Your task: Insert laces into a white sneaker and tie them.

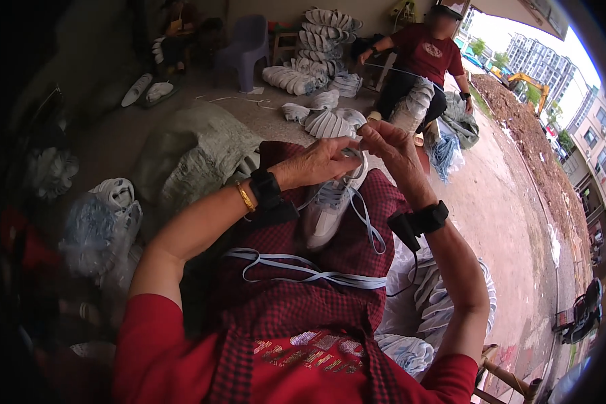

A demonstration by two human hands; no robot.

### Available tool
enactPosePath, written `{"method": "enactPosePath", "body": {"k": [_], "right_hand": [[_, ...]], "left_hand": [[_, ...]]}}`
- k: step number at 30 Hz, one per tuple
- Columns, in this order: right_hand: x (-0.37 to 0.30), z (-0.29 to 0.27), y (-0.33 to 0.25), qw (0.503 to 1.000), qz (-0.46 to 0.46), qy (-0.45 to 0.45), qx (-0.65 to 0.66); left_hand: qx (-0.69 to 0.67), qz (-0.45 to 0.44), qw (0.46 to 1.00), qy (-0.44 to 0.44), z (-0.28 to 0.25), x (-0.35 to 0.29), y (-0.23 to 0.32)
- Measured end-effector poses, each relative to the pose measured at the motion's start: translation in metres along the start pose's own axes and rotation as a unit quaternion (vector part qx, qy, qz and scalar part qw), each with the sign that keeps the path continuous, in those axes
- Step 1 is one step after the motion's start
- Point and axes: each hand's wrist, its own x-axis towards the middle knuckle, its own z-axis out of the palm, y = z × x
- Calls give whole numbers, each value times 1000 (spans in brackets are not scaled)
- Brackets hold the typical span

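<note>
Loose pale blue laces (303, 269) lie across the checked apron (296, 303) on the lap. Above them a white shoe (326, 205) rests on the knee. The left hand (320, 163) and right hand (390, 145) meet over it, both pinched on its lace (357, 151). Beyond, shoe stacks (320, 40) stand beside a seated person (421, 67).

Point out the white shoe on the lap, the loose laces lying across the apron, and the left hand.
white shoe (324, 217): head view, on the side of its upper.
loose laces (296, 267): head view, on the pale blue strands across the checked apron.
left hand (320, 163): head view, on the back of the hand.
</note>
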Motion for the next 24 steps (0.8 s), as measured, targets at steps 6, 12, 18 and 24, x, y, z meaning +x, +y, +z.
{"method": "enactPosePath", "body": {"k": [6, 12, 18, 24], "right_hand": [[-18, 14, 3, 992, 59, 60, 98], [-12, 7, -18, 996, -4, 78, 42], [-11, 16, -27, 998, -44, 46, -29], [-44, 25, -14, 961, 45, -82, -261]], "left_hand": [[-161, 66, 984, 48, -6, -7, 40], [-22, 12, 995, 101, -8, 10, 50], [-22, -15, 1000, -4, -9, 24, 33], [-210, -58, 975, 29, -10, 23, 20]]}}
